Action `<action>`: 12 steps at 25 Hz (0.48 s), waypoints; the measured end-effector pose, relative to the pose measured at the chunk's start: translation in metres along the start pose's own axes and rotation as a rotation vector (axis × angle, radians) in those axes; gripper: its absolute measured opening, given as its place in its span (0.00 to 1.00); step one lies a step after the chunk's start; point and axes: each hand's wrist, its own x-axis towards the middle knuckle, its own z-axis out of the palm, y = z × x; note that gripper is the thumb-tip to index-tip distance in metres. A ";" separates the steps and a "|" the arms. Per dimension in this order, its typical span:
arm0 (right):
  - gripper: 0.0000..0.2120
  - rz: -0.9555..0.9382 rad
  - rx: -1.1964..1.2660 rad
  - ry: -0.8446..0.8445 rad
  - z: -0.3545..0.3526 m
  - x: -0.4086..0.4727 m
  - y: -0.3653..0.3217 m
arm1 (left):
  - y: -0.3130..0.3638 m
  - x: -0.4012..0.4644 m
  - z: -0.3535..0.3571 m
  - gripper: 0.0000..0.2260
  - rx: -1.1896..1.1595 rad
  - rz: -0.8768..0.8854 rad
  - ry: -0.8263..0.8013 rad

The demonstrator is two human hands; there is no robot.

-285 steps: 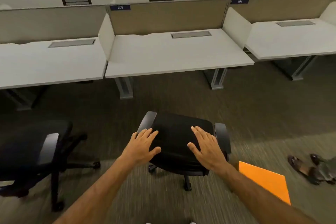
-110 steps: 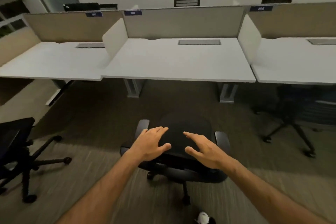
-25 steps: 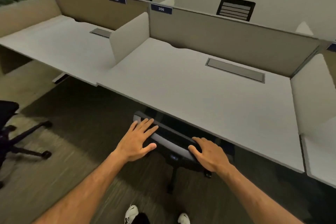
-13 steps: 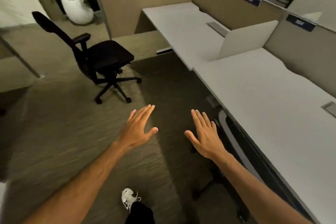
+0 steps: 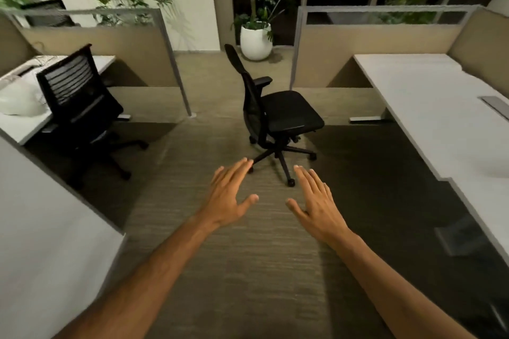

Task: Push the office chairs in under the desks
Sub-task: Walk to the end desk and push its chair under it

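A black office chair (image 5: 278, 113) stands out in the carpeted aisle ahead, its seat facing right toward the white desk (image 5: 429, 107) along the right side. My left hand (image 5: 230, 195) and my right hand (image 5: 316, 202) hover open, palms down, short of the chair's wheeled base and touching nothing. A second black chair (image 5: 77, 99) sits close against the white desk (image 5: 22, 121) on the left, its slatted back toward me.
A beige partition with a metal post (image 5: 176, 63) bounds the left cubicle. Another partition (image 5: 371, 41) closes the far end of the right desk. A white planter (image 5: 254, 40) stands beyond the aisle. A light wall panel (image 5: 41, 242) fills the near left.
My view has swung left, away from the desk where I pushed a chair under. The loose black chair is now centred ahead and closer. Both hands stay open and empty.
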 end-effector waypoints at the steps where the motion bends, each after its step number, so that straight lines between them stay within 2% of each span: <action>1: 0.37 -0.015 0.004 -0.003 0.006 0.019 -0.012 | -0.015 0.006 -0.012 0.36 0.007 -0.010 0.014; 6: 0.36 -0.112 -0.019 -0.048 0.040 0.118 -0.051 | -0.089 0.031 -0.050 0.36 0.059 -0.052 0.078; 12: 0.37 -0.240 -0.079 -0.080 0.104 0.255 -0.073 | -0.183 0.071 -0.072 0.40 0.186 -0.180 0.038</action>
